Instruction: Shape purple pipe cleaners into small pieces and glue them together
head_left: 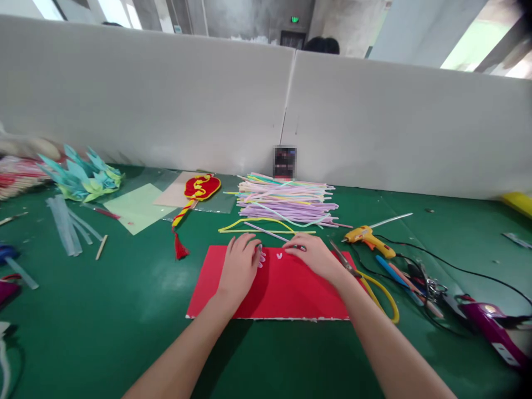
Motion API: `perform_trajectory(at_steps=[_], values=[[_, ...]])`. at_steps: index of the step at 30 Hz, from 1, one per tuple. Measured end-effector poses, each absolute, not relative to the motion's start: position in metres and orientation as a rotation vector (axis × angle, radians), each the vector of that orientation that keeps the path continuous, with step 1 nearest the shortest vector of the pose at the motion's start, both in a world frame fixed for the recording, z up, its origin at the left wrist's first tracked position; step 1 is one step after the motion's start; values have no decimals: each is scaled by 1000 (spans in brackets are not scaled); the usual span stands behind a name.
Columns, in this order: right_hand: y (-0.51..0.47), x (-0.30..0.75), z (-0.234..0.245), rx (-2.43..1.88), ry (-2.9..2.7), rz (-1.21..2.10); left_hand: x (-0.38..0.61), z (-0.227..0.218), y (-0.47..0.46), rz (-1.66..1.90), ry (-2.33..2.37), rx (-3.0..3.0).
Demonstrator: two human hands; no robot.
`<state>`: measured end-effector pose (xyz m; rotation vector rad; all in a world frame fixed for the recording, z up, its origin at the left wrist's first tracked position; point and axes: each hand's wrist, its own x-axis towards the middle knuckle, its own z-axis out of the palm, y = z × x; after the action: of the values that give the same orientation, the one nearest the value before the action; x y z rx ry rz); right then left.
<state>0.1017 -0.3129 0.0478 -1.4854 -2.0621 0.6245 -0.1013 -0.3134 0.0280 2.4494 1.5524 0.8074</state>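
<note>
Left hand (241,260), fingers bent, is sitting beside pale loops (262,257); right hand (311,255) is sitting near a V-shaped piece (279,256). Both items are lying on red board (286,293); cannot tell either grip's closure or hold.

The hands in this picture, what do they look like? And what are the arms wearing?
The left hand and right hand are bare, with no gloves. The left forearm and right forearm show no sleeves, and there's no watch or bracelet at either wrist. The fingernails are too small to make out.
</note>
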Motion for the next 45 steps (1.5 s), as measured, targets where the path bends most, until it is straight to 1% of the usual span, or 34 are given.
perform_trajectory(at_steps=[5,9,13,16,24,30,33,39,42,45], values=[[-362,103,33,-1733,-1934,288,-88,30,-341,506,1378,2623],[-400,121,14,-1945,-1765,-52,-80,22,-356,391,1259,2665],[-421,140,-3,-2095,-1608,-262,-78,16,-358,319,1214,2639],[-427,148,-13,-2182,-1550,-339,-78,14,-356,282,1216,2611],[-424,167,-21,-2211,-1711,-254,-78,13,-354,296,1233,2612],[-421,177,-9,-2164,-1803,-166,-79,11,-352,310,1228,2647],[-413,161,5,-2115,-1768,-146,-79,10,-352,316,1228,2663],[-377,101,36,-1870,-1895,246,-78,9,-352,294,1227,2662],[-362,82,36,-1861,-1887,236,-78,10,-352,320,1233,2639],[-356,78,26,-1845,-1927,181,-79,11,-353,332,1230,2607]])
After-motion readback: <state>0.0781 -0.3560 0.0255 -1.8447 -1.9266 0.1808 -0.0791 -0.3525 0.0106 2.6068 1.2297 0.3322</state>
